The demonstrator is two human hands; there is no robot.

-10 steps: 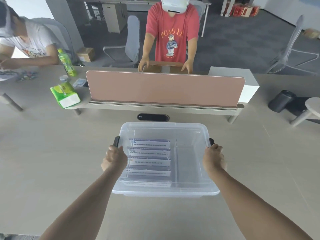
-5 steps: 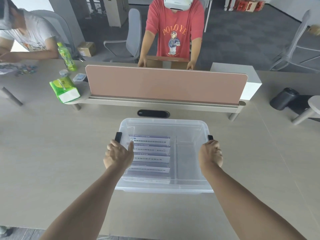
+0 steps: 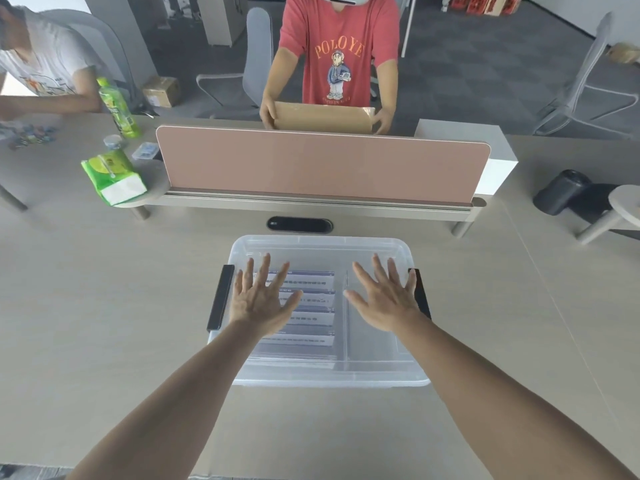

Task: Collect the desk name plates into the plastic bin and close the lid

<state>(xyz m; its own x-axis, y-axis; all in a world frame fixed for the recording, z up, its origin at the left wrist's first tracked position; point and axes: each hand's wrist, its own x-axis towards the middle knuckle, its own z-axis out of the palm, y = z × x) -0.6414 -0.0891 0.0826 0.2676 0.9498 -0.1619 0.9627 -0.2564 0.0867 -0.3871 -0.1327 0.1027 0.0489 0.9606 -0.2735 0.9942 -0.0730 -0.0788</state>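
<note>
While lid covers bin, left hand, right hand splayed flat, grasping nothing, bare desk around.

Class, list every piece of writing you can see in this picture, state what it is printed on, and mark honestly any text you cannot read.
"POLOYE": on the red T-shirt of the person across the desk.
Small line under the T-shirt's cartoon figure: too small to read.
Printed lines on the name plates inside the plastic bin: blurred, unreadable.
Label on the green bottle: unreadable.
Print on the green tissue pack: unreadable.
</note>
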